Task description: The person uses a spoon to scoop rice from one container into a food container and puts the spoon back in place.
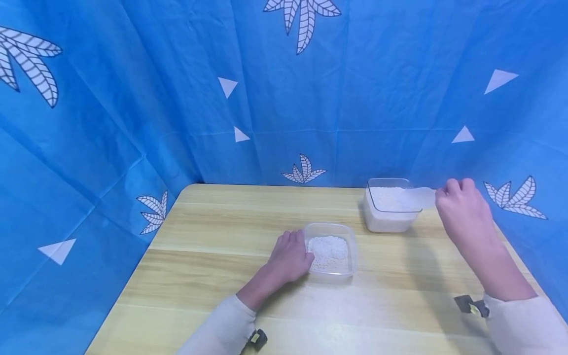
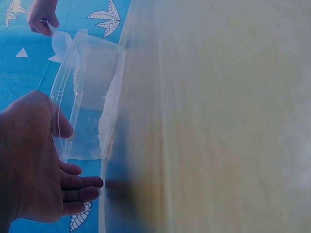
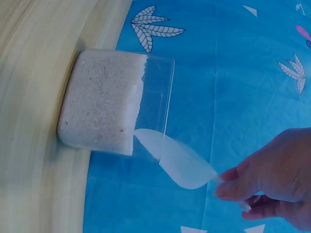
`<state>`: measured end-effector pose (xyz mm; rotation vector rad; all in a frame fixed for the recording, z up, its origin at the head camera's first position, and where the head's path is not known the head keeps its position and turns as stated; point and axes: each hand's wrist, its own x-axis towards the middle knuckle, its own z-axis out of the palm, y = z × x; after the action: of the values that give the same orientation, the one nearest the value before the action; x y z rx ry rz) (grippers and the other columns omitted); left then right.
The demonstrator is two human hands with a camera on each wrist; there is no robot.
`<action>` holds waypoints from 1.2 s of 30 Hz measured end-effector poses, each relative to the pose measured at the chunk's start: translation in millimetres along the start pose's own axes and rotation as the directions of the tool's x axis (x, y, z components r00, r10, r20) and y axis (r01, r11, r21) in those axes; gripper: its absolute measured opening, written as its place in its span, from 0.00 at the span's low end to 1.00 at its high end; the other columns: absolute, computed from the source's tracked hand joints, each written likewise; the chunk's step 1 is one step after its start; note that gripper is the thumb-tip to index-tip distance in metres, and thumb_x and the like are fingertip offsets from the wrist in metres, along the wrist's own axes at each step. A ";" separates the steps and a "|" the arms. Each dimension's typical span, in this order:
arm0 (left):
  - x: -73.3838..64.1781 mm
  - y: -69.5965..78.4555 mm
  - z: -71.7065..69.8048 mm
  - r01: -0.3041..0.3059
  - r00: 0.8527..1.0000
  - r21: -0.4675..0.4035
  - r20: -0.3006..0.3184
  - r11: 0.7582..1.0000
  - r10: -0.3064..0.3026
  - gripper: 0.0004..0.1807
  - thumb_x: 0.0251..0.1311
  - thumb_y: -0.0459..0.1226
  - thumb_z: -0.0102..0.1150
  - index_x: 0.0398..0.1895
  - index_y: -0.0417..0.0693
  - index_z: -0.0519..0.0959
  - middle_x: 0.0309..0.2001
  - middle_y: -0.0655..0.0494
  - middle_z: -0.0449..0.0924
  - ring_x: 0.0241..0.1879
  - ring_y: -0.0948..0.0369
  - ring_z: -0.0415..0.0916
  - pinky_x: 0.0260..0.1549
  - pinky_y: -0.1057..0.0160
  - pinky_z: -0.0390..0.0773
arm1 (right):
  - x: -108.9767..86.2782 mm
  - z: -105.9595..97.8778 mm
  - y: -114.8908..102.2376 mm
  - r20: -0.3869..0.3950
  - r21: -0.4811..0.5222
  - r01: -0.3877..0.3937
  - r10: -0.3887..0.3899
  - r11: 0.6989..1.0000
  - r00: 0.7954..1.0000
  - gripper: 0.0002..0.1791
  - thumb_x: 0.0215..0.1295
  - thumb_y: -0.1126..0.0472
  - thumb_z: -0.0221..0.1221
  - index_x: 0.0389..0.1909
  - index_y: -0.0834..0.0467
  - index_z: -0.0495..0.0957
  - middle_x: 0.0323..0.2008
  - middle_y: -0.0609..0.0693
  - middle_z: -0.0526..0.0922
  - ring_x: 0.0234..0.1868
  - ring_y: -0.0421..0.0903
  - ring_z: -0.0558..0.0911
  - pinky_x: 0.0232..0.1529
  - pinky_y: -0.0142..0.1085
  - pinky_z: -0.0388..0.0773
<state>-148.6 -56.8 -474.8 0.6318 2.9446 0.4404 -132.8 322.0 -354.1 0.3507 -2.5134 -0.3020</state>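
My right hand (image 1: 463, 209) pinches the handle of a translucent white scoop (image 3: 182, 162) between thumb and fingers. The scoop's tip dips past the rim of a clear square container (image 3: 158, 92), reaching the white, rice-like grains (image 3: 102, 99) that fill most of it. Beside the nearer, shallow plastic container (image 1: 354, 259), my left hand (image 1: 290, 256) holds its left wall, thumb at the rim and other fingers along the outside. A thinner layer of white grains (image 1: 329, 254) covers that container's bottom. In the left wrist view, the fingers (image 2: 80, 182) lie fairly straight below the container.
Both containers stand on a light wooden table (image 1: 213, 222), the clear square one near the back edge, right of the shallow one. A blue curtain (image 1: 377, 98) with white leaf and triangle prints hangs behind and at the sides.
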 end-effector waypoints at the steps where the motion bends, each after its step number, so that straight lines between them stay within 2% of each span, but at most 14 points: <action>1: 0.0 0.1 -0.2 0.001 1.000 0.000 0.001 1.000 -0.001 0.27 0.68 0.48 0.46 0.60 0.35 0.68 0.46 0.48 0.72 0.47 0.53 0.65 0.56 0.54 0.68 | 1.5 0.0 0.5 0.012 -0.010 0.011 -0.010 1.000 1.000 0.10 0.48 0.87 0.63 0.32 0.78 0.79 0.30 0.71 0.74 0.31 0.66 0.69 0.25 0.48 0.74; 6: 0.1 0.3 -0.7 0.007 1.000 -0.003 0.003 1.000 -0.007 0.28 0.68 0.48 0.46 0.60 0.36 0.68 0.47 0.48 0.73 0.48 0.53 0.65 0.57 0.54 0.68 | 10.2 0.0 1.0 0.100 -0.010 0.045 -0.044 0.999 0.994 0.10 0.48 0.87 0.62 0.32 0.77 0.80 0.31 0.71 0.74 0.33 0.68 0.71 0.29 0.50 0.78; 13: 0.4 -0.5 -0.5 0.008 1.000 -0.013 0.008 1.000 -0.008 0.26 0.67 0.48 0.45 0.58 0.37 0.68 0.45 0.50 0.72 0.46 0.54 0.64 0.55 0.55 0.68 | 20.6 5.1 -6.8 0.233 0.010 0.062 -0.062 0.998 0.970 0.12 0.49 0.85 0.65 0.36 0.75 0.83 0.33 0.69 0.76 0.36 0.69 0.72 0.36 0.54 0.81; 17: 0.4 -0.6 -1.0 0.003 1.000 -0.014 0.009 1.000 -0.003 0.27 0.68 0.48 0.46 0.60 0.37 0.68 0.45 0.49 0.72 0.47 0.54 0.64 0.57 0.54 0.68 | 22.7 13.0 -10.3 0.243 0.013 0.078 -0.079 0.997 0.967 0.12 0.51 0.85 0.63 0.38 0.74 0.83 0.34 0.69 0.77 0.36 0.68 0.72 0.36 0.54 0.81; 22: 0.1 -0.9 -1.6 0.000 1.000 -0.016 0.008 1.000 0.000 0.30 0.68 0.48 0.45 0.65 0.35 0.66 0.48 0.49 0.73 0.48 0.54 0.65 0.59 0.53 0.68 | 21.7 24.6 -12.9 0.234 0.008 0.096 -0.095 0.995 0.968 0.14 0.51 0.83 0.66 0.40 0.74 0.84 0.36 0.70 0.79 0.35 0.67 0.75 0.36 0.53 0.82; 30: -0.4 -2.1 -1.6 -0.003 1.000 -0.002 0.011 1.000 0.003 0.32 0.68 0.49 0.44 0.65 0.34 0.66 0.49 0.48 0.74 0.49 0.54 0.65 0.61 0.53 0.68 | 16.5 37.2 -13.5 0.186 0.069 0.059 -0.071 0.996 0.980 0.10 0.53 0.85 0.59 0.36 0.76 0.81 0.32 0.71 0.78 0.34 0.68 0.76 0.30 0.53 0.83; 36: -0.1 -3.0 0.0 -0.009 1.000 0.001 0.009 1.000 0.009 0.33 0.69 0.49 0.44 0.67 0.32 0.65 0.50 0.47 0.74 0.50 0.53 0.65 0.62 0.52 0.68 | 13.0 40.8 -14.4 0.240 0.110 0.003 -0.029 0.994 0.970 0.09 0.55 0.85 0.57 0.36 0.75 0.81 0.34 0.72 0.77 0.35 0.69 0.75 0.28 0.56 0.83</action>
<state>-149.7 -59.5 -475.7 0.6462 2.9352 0.4358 -163.9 310.0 -384.5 0.3987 -2.7747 -0.2262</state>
